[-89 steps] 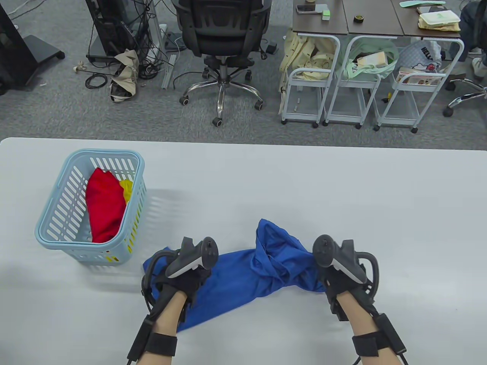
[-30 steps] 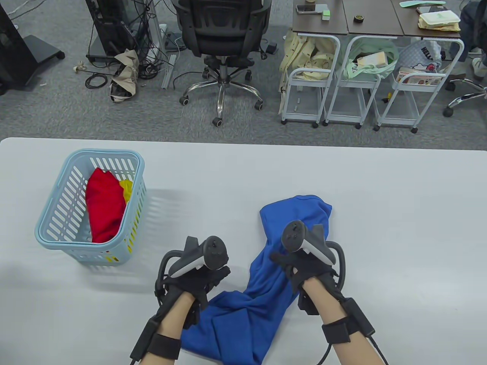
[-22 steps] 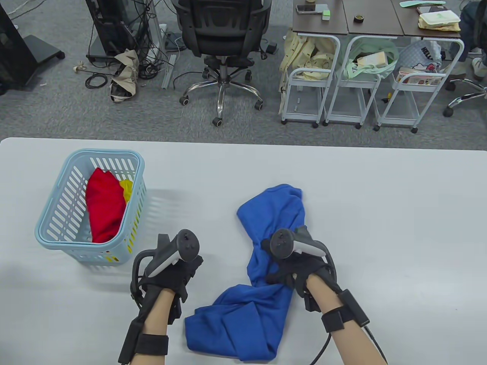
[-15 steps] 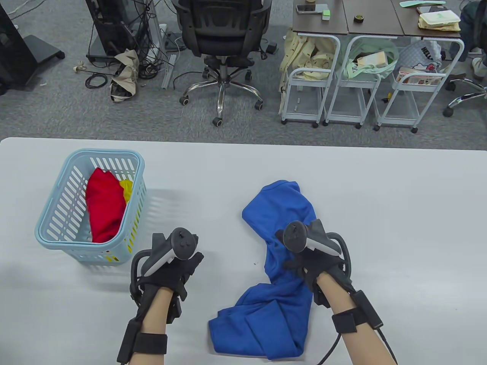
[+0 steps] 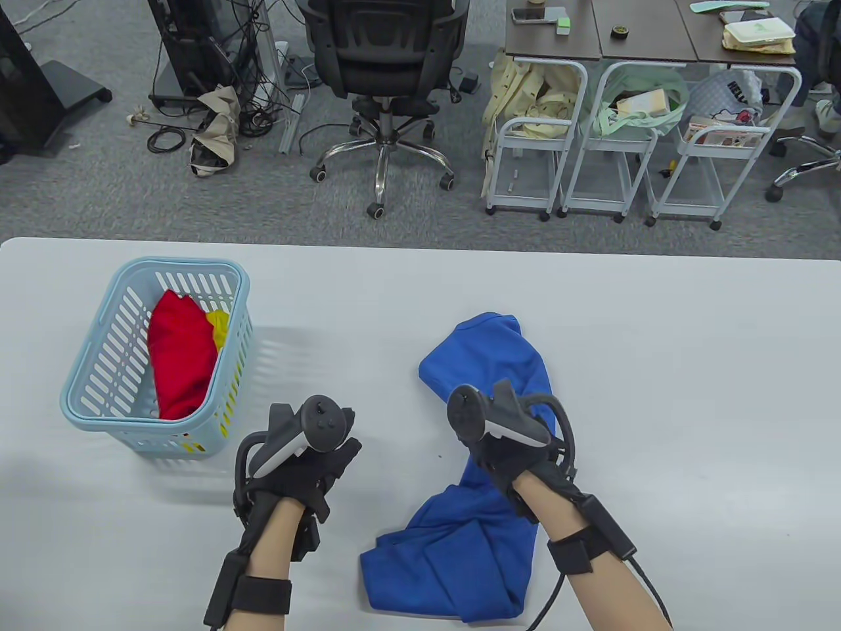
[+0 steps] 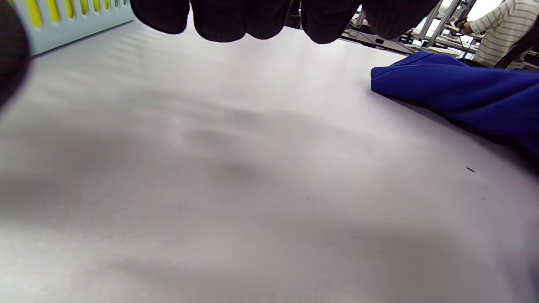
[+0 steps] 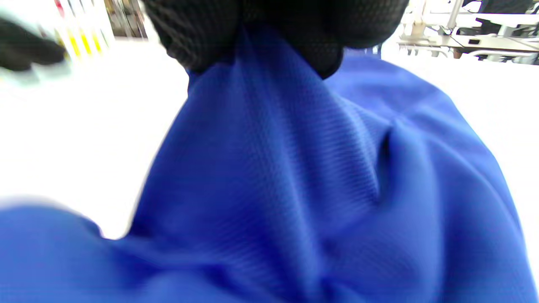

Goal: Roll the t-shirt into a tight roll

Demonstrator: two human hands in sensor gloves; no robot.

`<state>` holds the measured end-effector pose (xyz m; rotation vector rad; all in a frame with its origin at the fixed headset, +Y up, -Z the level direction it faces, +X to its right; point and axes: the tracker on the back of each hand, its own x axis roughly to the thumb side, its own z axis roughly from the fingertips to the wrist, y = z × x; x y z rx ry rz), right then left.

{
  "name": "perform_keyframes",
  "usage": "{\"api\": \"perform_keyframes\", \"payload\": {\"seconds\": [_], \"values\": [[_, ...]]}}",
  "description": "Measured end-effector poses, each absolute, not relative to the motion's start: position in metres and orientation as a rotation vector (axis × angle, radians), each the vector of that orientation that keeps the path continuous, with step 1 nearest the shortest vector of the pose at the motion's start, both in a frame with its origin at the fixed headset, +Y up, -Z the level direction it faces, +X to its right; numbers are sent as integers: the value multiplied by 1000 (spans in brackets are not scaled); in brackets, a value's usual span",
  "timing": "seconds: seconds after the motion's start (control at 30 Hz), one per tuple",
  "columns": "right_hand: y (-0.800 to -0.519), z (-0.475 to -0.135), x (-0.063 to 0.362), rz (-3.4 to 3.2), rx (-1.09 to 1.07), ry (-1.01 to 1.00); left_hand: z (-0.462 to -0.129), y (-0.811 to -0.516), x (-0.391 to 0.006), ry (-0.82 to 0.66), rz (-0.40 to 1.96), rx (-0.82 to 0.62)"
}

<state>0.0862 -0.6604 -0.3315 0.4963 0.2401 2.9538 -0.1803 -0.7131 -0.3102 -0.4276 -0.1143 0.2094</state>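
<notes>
One crumpled blue fabric t-shirt [image 5: 470, 526] lies unrolled near the white desk's [image 5: 657, 394] near edge, right of centre. Two black-gloved hands: the right hand [image 5: 502, 453] pinches a bunched fold at the shirt's middle; the left hand [image 5: 305, 467] hovers over bare desk, fingers [image 6: 219, 19] loosely curled and holding nothing. Half a second ago the right hand sat further right. One pale blue slotted plastic basket [image 5: 98, 368] stands toward the left edge.

Blue t-shirt [image 5: 460, 552] lies crumpled lengthwise on the table, unrolled, its middle bunched.
</notes>
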Motion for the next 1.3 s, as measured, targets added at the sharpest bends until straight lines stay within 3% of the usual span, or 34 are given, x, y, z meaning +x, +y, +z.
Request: {"api": "perform_keyframes", "payload": {"seconds": [0.17,0.27,0.4,0.47,0.57,0.7,0.77,0.9,1.0,1.07,1.17,1.3], "values": [[-589,-319,120,2600,503,-55,-305,-707,-162,-208,256,-404],[-581,-319,148,2594,422,-76,-300,-706,-146,-249,224,-392],[-615,-328,202,2685,135,7,-290,-708,-113,-357,159,-380],[-642,-330,235,2739,-119,68,-282,-708,-95,-425,151,-369],[-682,-326,267,2842,-423,312,-269,-720,-61,-586,154,-425],[-709,-311,258,2844,-249,404,-257,-751,-28,-657,-7,-519],[-719,-305,240,2808,-71,457,-254,-749,-25,-681,-30,-488],[-743,-301,210,2770,73,625,-262,-734,-40,-702,328,-580],[-753,-295,187,2889,177,667,-272,-727,-58,-609,346,-498],[-753,-290,173,2999,319,763,-274,-722,-64,-572,235,-379],[-740,-290,166,2957,371,844,-269,-734,-54,-605,198,-416],[-715,-302,163,2940,209,571,-268,-762,-37,-624,53,-550]]}}
